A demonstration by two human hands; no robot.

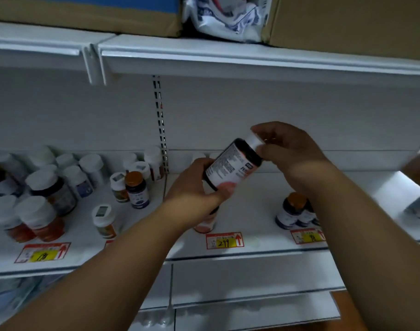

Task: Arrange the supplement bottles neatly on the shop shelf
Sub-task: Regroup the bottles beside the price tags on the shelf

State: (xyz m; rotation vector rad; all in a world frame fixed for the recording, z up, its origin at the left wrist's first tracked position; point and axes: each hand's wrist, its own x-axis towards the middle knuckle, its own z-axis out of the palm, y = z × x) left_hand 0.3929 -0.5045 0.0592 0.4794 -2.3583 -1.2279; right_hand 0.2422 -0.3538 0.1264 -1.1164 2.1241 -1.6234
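Closest to the camera, both forearms reach in from the bottom toward the white shop shelf (252,211). On its front edge sit red-and-yellow price tags: one reading 299 (224,241) right under the hands, another (43,253) off to the left, and a third (308,236) on the right, partly behind the right arm.

The left hand (194,189) has its fingers wrapped around the bottom of a dark supplement bottle (230,166) with a white label, held up in the air above the shelf and tilted so the white cap (253,139) points up and to the right. The right hand (285,149) pinches that cap with thumb and fingers curled around it. So both hands are closed on the same bottle.

Just below the left hand there's another bottle with an orange-ish base (205,225) standing on the shelf, mostly hidden. To the right, a couple of blue-labelled bottles with an orange cap (292,211) stand right next to the right forearm.

Left section of the shelf is a loose crowd of bottles: red ones with white caps (40,220) up front, a small yellow-labelled one (105,222) on its own, an orange-capped blue one (136,187) further in, and more white caps toward the back panel, kinda blurry.

Up top, the next shelf (228,56) carries cardboard boxes (347,22) with a white-and-blue plastic pack (225,17) squeezed between them.
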